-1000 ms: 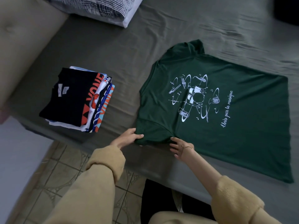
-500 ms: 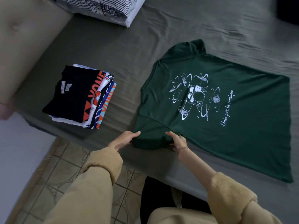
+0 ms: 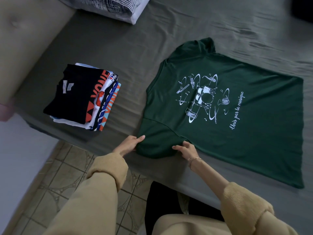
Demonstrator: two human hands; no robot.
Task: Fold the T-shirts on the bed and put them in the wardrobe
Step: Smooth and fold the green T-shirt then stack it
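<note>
Head view: green T-shirt [image 3: 237, 141] lies spread print-up across the right half of the frame on the grey bed sheet [image 3: 118, 48], its near sleeve at lower centre. Left hand [image 3: 128, 145] rests at that sleeve's left edge, fingers fairly straight and touching the cloth. Right hand [image 3: 185, 149] has curled fingers pinching the sleeve's fabric just beside the seam. Folded shirts form a stack [image 3: 83, 97] at centre left, well apart from the green one. A striped pillow [image 3: 110, 5] sits at the top edge.
</note>
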